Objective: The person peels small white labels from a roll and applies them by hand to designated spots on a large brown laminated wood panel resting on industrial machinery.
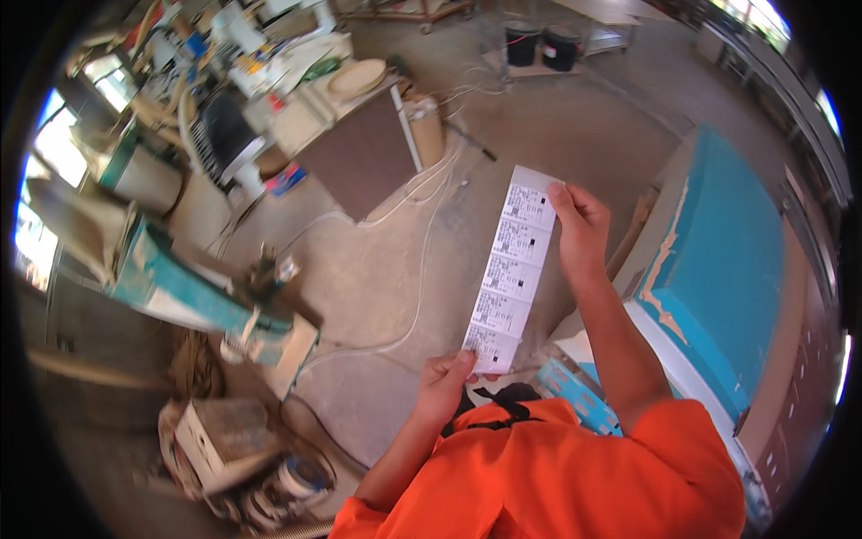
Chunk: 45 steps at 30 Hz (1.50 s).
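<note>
Stretched between my two hands is a long white strip of printed labels (pixel 510 269), made up of several blocks with small black squares and dark print. My right hand (pixel 579 225) pinches its upper right edge, thumb on the printed face and fingers behind. At the lower left end my left hand (pixel 443 384) grips the strip, its thumb on top and some fingertips showing beneath the bottom edge. The strip slants, its top leaning to the right, and hangs above the concrete floor.
To my right stands a stack with a turquoise top panel (pixel 727 269). A green machine (pixel 180 274) is at the left. Ahead, a cluttered desk (pixel 364 148) stands near cables (pixel 422 278) trailing over the floor. Black buckets (pixel 560 48) sit at the back, a dusty box (pixel 229 436) lower left.
</note>
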Each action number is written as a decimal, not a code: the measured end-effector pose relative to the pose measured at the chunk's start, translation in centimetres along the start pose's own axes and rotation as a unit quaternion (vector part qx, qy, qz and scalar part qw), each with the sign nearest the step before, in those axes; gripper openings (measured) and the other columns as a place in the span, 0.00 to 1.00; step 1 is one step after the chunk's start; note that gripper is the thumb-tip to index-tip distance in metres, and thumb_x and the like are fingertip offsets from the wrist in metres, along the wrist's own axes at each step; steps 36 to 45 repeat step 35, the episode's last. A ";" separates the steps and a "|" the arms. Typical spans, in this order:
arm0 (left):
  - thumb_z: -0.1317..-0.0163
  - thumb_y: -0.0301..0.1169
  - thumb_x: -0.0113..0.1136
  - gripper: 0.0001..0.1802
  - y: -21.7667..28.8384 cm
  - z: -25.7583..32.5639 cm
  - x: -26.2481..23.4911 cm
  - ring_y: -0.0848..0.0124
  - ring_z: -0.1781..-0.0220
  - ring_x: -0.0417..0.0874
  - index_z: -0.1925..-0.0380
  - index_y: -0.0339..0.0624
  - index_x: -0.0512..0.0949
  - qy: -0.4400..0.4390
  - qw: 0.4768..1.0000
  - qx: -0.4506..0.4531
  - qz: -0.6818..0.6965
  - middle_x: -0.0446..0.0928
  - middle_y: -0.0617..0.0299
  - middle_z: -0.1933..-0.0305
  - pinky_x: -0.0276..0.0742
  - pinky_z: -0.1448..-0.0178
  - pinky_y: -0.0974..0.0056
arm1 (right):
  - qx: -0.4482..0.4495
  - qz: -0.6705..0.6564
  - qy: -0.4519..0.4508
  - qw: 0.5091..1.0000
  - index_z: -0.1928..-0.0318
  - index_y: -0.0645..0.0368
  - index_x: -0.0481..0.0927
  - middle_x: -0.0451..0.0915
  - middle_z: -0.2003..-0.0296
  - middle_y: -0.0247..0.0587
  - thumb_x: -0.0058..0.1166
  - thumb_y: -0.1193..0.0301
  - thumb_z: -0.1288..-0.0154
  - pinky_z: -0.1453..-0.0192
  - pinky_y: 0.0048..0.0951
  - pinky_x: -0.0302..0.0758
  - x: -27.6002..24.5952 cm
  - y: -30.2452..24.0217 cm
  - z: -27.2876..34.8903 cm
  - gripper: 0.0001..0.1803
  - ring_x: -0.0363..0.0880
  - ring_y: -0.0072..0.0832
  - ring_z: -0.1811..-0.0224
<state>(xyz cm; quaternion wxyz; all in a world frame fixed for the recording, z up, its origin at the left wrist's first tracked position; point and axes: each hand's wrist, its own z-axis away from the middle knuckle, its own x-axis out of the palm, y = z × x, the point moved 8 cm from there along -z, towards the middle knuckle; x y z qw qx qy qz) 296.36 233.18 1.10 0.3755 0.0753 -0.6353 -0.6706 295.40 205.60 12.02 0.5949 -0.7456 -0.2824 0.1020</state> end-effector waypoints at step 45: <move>0.35 0.23 0.58 0.11 10.6 -102.9 26.4 0.74 0.51 0.78 0.53 0.40 0.79 -0.375 0.905 -0.008 -0.203 0.79 0.61 0.52 0.74 0.48 0.72 | 0.028 0.035 0.211 0.977 0.79 0.58 0.73 0.65 0.79 0.23 0.58 0.72 0.32 0.66 0.22 0.60 -21.9 20.7 -74.1 0.16 0.59 0.13 0.71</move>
